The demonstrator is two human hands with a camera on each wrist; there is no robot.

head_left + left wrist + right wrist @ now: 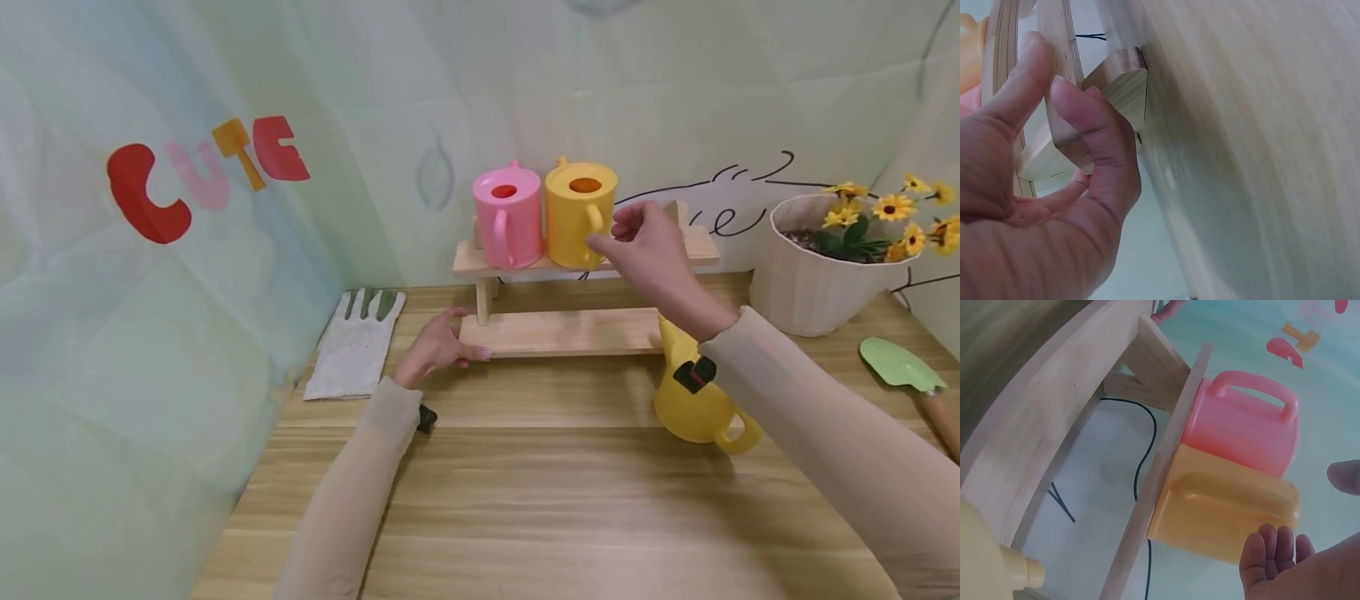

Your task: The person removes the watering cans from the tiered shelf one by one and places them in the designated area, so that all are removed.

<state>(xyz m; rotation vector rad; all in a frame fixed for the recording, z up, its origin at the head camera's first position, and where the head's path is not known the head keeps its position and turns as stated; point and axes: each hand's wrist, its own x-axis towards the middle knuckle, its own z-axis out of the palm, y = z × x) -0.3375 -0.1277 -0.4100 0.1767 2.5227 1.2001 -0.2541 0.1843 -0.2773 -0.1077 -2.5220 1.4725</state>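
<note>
A two-step wooden shelf (562, 332) stands against the back wall. My left hand (441, 343) grips the left end of its lower board, thumb and fingers on either side of the wood (1063, 50). On the upper board a pink watering can (521, 221) and an orange-yellow watering can (570, 217) stand upright side by side, handles facing front. Beside the orange-yellow can is my right hand (656, 254), fingers loosely bent and thumb apart from them (1285, 562); whether it touches the can is unclear. The right forearm partly hides a yellow watering can (682, 408) in front of the shelf.
A white glove (352, 350) with green fingertips lies left of the shelf. At right stand a white pot (817, 287) of yellow flowers (892, 207) and a green trowel (896, 362) with a wooden handle. Printed cloth (225, 333) hangs behind the wood-grain table (525, 508).
</note>
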